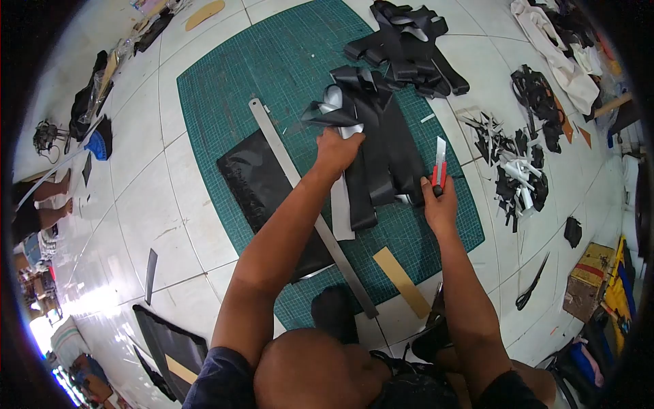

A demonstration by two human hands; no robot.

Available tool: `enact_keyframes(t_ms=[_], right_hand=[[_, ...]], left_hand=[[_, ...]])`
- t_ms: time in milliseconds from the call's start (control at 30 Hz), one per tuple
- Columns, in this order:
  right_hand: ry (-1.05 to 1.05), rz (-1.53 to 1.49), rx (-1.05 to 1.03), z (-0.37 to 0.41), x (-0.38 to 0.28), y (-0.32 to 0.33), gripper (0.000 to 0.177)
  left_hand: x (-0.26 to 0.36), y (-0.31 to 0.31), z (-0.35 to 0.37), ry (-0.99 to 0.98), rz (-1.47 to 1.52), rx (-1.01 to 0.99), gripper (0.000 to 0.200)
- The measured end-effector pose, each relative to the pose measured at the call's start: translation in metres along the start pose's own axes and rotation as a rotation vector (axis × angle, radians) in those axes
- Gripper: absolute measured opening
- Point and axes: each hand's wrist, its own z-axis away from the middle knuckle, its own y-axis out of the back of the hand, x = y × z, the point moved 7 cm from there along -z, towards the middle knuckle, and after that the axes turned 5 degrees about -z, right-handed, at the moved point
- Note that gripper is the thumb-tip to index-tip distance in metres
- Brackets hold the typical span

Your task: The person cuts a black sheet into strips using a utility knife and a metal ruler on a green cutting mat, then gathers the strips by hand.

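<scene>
My left hand is closed on black strips of sheet material with a pale underside, some curled at the top. In my right hand is a red box cutter, its pale blade pointing away from me; the fingers also sit at the strips' right edge. Beneath lies a green cutting mat. A long steel ruler crosses a folded black sheet, left of the strips. Beyond them is another heap of black strips.
A tan strip lies near the mat's front edge. To the right are black and white scraps and scissors on the tiled floor. Another person's feet show at far left.
</scene>
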Motion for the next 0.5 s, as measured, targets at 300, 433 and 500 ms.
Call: enact_keyframes(t_ms=[300, 433, 500], right_hand=[[0.052, -0.09, 0.079, 0.0, -0.009, 0.013, 0.035], [0.097, -0.142, 0.079, -0.003, -0.022, 0.015, 0.034], [0.11, -0.212, 0.055, -0.007, -0.03, 0.007, 0.034]], left_hand=[[0.001, 0.069, 0.047, -0.551, -0.294, 0.467, 0.049], [-0.015, 0.136, 0.084, -0.492, -0.36, 0.49, 0.032], [-0.04, 0.159, 0.104, -0.381, -0.316, 0.49, 0.028]])
